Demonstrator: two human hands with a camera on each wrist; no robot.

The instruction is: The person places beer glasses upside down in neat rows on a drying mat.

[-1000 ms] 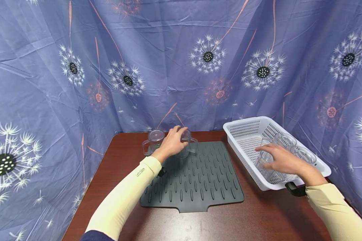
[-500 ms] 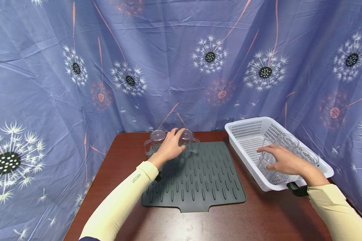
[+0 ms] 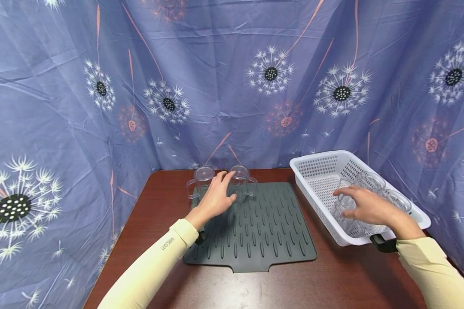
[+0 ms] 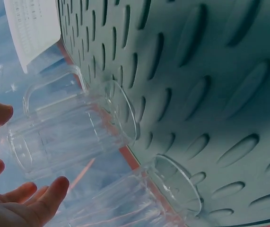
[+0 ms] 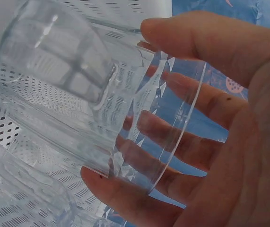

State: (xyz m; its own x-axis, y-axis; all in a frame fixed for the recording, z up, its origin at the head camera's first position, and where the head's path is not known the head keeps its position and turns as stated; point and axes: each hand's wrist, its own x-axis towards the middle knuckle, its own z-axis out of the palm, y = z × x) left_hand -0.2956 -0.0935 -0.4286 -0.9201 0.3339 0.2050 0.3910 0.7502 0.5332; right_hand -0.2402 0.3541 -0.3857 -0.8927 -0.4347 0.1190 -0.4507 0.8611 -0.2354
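Observation:
Two clear glass mugs stand upside down at the back of the dark drying mat [image 3: 255, 231], the left mug [image 3: 204, 173] and the right mug [image 3: 240, 172], handles pointing outward. My left hand [image 3: 215, 195] is in front of them with its fingers spread and holds nothing. In the left wrist view the fingertips [image 4: 58, 185] are apart from the nearer mug [image 4: 64, 137]. Over the white basket, my right hand [image 3: 365, 206] holds a clear drinking glass [image 5: 139, 113]. Thumb and fingers curve round its thick faceted end, the fingers showing through it. No handle shows on this glass.
The white perforated basket [image 3: 313, 199] stands on the right of the brown table [image 3: 282, 285]. More clear glassware [image 3: 395, 199] lies in it, close beside the right hand. A blue dandelion-patterned curtain [image 3: 216, 86] hangs right behind the table.
My left hand has drawn back from the right mug toward the front left, leaving the mug standing on the mat. The right hand stays around the glass in the basket with little movement.

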